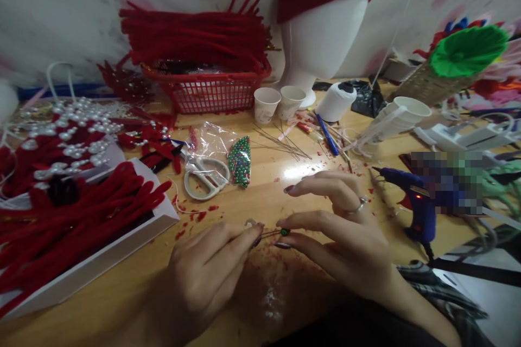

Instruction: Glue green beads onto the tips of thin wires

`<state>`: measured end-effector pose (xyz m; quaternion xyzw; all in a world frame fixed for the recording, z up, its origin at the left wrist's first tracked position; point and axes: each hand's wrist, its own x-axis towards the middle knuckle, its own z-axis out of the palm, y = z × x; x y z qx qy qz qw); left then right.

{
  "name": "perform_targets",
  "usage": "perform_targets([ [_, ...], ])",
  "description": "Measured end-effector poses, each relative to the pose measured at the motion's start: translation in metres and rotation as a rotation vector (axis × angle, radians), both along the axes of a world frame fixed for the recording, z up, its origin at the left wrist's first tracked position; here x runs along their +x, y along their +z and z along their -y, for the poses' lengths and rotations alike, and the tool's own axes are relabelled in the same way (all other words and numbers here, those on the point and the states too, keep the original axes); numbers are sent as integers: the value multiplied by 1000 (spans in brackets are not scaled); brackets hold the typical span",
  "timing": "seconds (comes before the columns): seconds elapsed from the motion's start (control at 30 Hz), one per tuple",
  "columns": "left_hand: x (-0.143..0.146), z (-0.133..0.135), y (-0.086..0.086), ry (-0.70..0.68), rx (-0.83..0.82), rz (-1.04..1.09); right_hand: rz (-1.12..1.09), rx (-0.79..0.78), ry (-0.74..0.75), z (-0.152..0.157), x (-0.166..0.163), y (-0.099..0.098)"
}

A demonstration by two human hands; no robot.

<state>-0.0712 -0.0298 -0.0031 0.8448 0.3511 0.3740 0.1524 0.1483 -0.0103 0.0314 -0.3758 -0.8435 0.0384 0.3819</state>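
Observation:
My left hand (207, 271) pinches one end of a thin wire (269, 233) low over the wooden table (260, 184). My right hand (342, 227), with a ring on one finger, pinches a small green bead (284, 231) at the wire's other end; its upper fingers are stretched out. A small pale ring-like piece (251, 223) lies just beyond my left fingertips. A clear bag of green beads (239, 161) lies further back, beside white-handled scissors (204, 176).
A white box of red pipe cleaners (73, 227) sits at left, pearls (69, 130) behind it. A red basket (207, 92) of pipe cleaners, paper cups (266, 104), a white mannequin head (321, 38), loose wires (280, 143) and a blue glue gun (415, 200) surround the work spot.

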Motion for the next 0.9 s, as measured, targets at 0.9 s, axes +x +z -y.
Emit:
perform_targets([
  [0.9,16,-24,1,239,-1312,864,-352,-222,-30,-12,10,-20],
])
